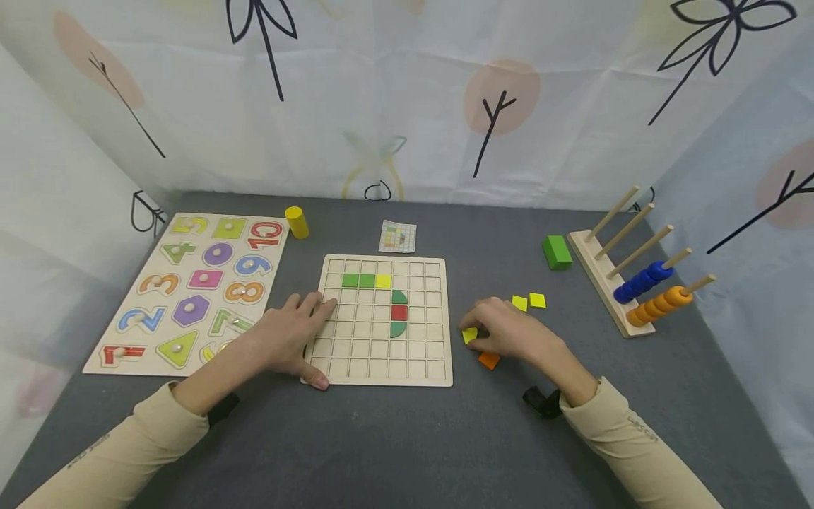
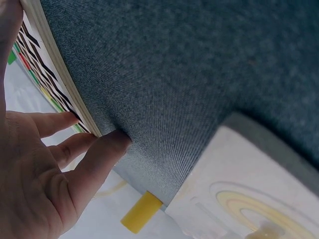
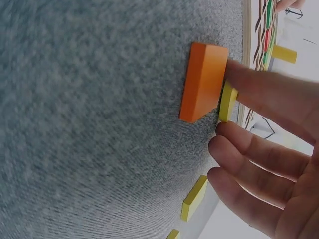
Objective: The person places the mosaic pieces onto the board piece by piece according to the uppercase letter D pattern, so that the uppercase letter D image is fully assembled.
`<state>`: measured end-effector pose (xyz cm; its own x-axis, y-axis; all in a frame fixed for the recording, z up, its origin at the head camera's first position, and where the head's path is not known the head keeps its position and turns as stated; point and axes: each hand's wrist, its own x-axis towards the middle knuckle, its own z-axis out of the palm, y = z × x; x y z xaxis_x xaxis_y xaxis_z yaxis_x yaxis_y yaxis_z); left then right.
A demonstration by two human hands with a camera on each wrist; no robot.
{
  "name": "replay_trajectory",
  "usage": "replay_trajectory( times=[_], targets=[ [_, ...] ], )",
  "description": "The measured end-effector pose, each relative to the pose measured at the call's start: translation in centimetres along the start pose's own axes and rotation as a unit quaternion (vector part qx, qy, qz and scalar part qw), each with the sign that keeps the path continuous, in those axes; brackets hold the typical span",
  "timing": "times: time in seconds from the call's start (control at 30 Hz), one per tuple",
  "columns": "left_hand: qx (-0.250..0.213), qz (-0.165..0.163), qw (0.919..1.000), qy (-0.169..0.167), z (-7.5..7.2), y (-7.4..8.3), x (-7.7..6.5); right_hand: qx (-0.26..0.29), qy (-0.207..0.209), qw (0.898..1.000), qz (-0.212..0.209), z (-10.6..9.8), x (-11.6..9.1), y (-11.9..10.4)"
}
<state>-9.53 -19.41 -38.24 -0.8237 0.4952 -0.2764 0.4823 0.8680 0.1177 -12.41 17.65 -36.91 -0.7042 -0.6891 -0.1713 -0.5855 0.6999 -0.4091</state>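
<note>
A wooden grid board (image 1: 422, 360) lies flat on the dark table. It carries two green square tiles, a yellow one, a red one (image 1: 398, 312) and two green rounded pieces. Along its left edge rests my left hand (image 1: 286, 339), fingers spread, with the thumb by the near corner. To the right of the board, my right hand (image 1: 509, 329) pinches a yellow square tile (image 3: 228, 102) between thumb and index finger, low over the table. Right beside it lies an orange tile (image 1: 489, 360). Two more yellow tiles (image 1: 537, 300) lie beyond the right hand.
A number-and-shape puzzle board (image 1: 146, 283) lies at left, partly under my left forearm. Behind the grid are a yellow cylinder (image 1: 297, 222) and a small pattern card (image 1: 397, 237). A green block (image 1: 557, 252) and a peg stand with beads (image 1: 610, 283) stand at right.
</note>
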Motion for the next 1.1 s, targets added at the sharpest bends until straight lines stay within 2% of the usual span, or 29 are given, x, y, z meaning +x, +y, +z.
replay_trajectory(
  times=[0.17,0.5,0.73,0.93,1.1],
  targets=[
    [0.000,0.001,1.0000,0.002,0.0,0.0,-0.1,-0.010,0.010,1.000,-0.015,0.2,0.0,0.0],
    [0.004,0.007,0.9999,0.009,0.2,-0.1,-0.1,-0.016,0.017,0.999,0.023,0.4,-0.1,-0.2],
    [0.011,0.005,0.9999,0.006,0.4,-0.2,0.1,-0.013,0.037,0.999,0.025,0.4,0.0,-0.3],
    [0.009,0.006,0.9999,0.007,0.4,-0.3,0.0,-0.009,0.031,0.999,0.036,0.3,0.1,-0.8],
    [0.010,0.009,0.9999,0.010,0.4,-0.2,0.0,-0.003,0.039,0.999,0.030,0.3,0.1,-1.1]
  ],
)
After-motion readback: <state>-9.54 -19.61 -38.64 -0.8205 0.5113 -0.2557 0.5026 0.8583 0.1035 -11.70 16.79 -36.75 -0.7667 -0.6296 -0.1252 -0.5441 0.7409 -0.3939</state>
